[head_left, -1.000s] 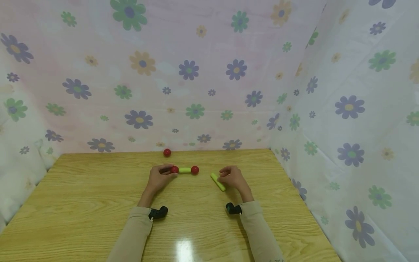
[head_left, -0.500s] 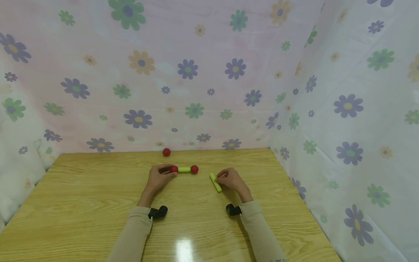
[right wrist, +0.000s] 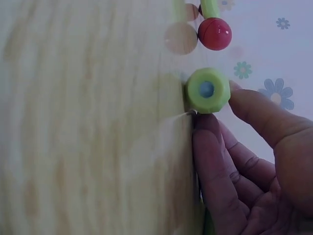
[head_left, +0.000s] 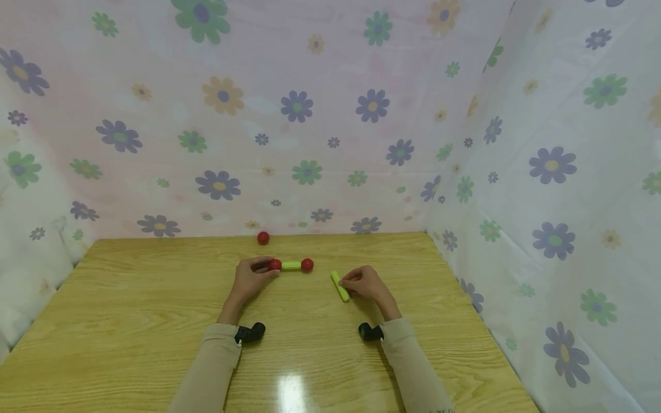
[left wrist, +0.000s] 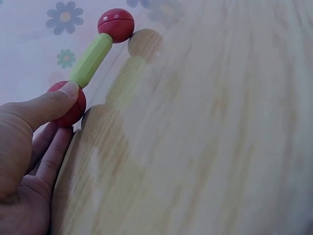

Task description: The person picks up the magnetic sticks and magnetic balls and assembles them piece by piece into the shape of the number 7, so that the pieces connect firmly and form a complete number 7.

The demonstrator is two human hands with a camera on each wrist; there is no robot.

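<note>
In the head view my left hand (head_left: pixel 252 281) pinches one red ball (head_left: pixel 275 265) between thumb and fingers. That ball sits at the left end of a light green ribbed rod (head_left: pixel 291 266), and a second red ball (head_left: pixel 307 265) is at its right end, making a dumbbell shape. The left wrist view has the thumb lying over the near ball (left wrist: pixel 73 110). My right hand (head_left: pixel 365 284) pinches a loose green stick (head_left: pixel 339 287) lying slanted on the table. Seen end-on in the right wrist view, this green stick (right wrist: pixel 208 90) shows a bluish round centre, with thumb and fingertips against it.
A third red ball (head_left: pixel 263 238) lies by the table's back edge, behind the dumbbell shape. The wood-grain table (head_left: pixel 170 332) meets a flower-print cloth (head_left: pixel 310 143) at the back and sides. Black wrist cameras (head_left: pixel 253 332) are strapped at both cuffs.
My right hand has shifted slightly left, and the loose green stick has moved left and turned a little with it. The left hand and the dumbbell shape stay where they were.
</note>
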